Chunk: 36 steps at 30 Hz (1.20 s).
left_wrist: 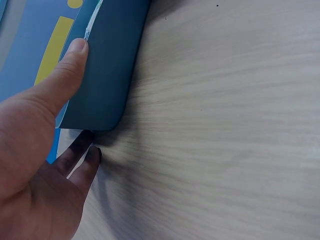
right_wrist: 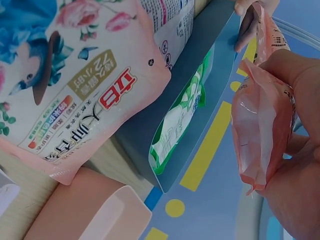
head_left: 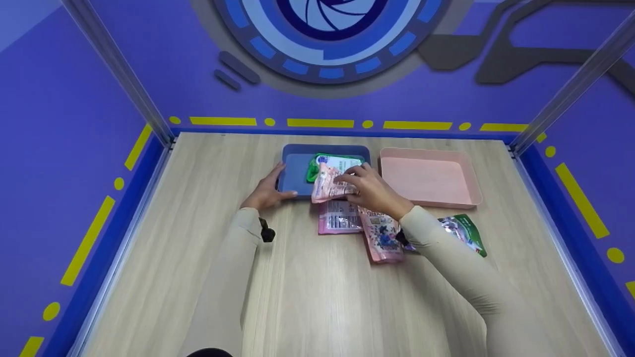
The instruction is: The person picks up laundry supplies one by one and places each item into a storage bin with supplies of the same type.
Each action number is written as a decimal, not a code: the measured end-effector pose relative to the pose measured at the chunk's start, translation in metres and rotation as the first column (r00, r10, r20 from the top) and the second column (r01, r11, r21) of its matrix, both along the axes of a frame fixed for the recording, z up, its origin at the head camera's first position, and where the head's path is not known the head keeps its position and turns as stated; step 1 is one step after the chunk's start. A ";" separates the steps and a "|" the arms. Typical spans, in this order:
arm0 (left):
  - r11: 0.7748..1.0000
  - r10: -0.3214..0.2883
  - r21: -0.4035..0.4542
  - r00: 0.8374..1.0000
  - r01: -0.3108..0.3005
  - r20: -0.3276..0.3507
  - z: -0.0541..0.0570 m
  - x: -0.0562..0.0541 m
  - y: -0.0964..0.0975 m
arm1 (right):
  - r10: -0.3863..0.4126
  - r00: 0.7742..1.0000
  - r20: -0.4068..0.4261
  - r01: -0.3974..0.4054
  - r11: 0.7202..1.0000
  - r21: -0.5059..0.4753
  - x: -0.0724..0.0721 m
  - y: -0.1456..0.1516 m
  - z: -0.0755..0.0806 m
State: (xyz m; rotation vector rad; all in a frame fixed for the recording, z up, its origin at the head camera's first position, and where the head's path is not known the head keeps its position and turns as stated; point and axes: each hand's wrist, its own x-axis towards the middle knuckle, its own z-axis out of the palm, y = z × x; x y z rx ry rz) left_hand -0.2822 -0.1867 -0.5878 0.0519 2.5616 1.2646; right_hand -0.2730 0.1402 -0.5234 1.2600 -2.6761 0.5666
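Over the right part of the blue tray (head_left: 295, 173), my right hand (head_left: 371, 189) pinches a pink detergent pouch (head_left: 324, 184) between thumb and fingers. In the right wrist view this pouch (right_wrist: 260, 125) hangs tilted, its bottom end facing the camera. A green and white pouch (right_wrist: 177, 117) lies inside the tray, partly covered by the held pouch in the head view. My left hand (head_left: 268, 192) is at the tray's front left corner. Its thumb (left_wrist: 75, 57) touches the front rim, while the fingers spread out around the left side.
A pink tray (head_left: 429, 178) stands right of the blue one. In front lie a pink pouch with its printed back up (head_left: 340, 220) and a flowered pink pouch (head_left: 384, 240). A green and purple pouch (head_left: 469, 230) is partly hidden by my right forearm. Walls enclose the table's back and sides.
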 end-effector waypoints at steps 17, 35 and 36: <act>0.998 -0.058 -0.005 0.997 0.058 -0.048 -0.001 0.000 -0.004 | -0.030 0.999 0.013 0.030 0.999 0.014 -0.011 -0.001 0.001; 1.000 -0.027 0.012 0.999 0.028 -0.034 0.000 0.001 -0.002 | -0.038 0.999 0.022 0.038 0.999 0.029 -0.026 -0.005 0.002; 0.999 -0.029 0.016 0.999 0.029 -0.035 0.000 0.001 -0.002 | -0.043 0.999 0.026 0.042 0.999 0.034 -0.027 -0.006 0.002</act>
